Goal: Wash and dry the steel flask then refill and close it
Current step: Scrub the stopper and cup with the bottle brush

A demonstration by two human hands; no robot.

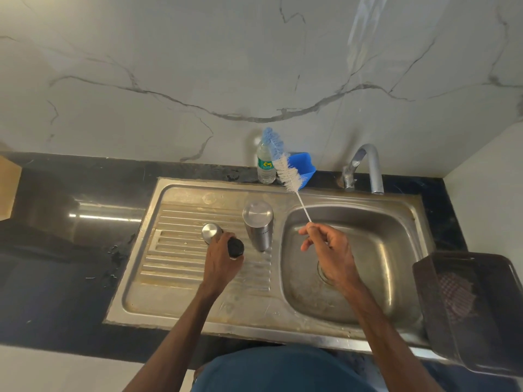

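Observation:
The steel flask stands on the ribbed drainboard of the steel sink, a flat steel end facing up. Just left of it, my left hand grips a small piece with a steel end and a black end, which looks like the flask's cap. My right hand is over the sink basin and pinches the thin wire handle of a bottle brush. The brush's white and blue bristles point up and away toward the wall.
A plastic water bottle and a blue container stand at the back edge of the sink. The tap arches over the basin's far right. A dark basket sits at the right. The black counter lies left.

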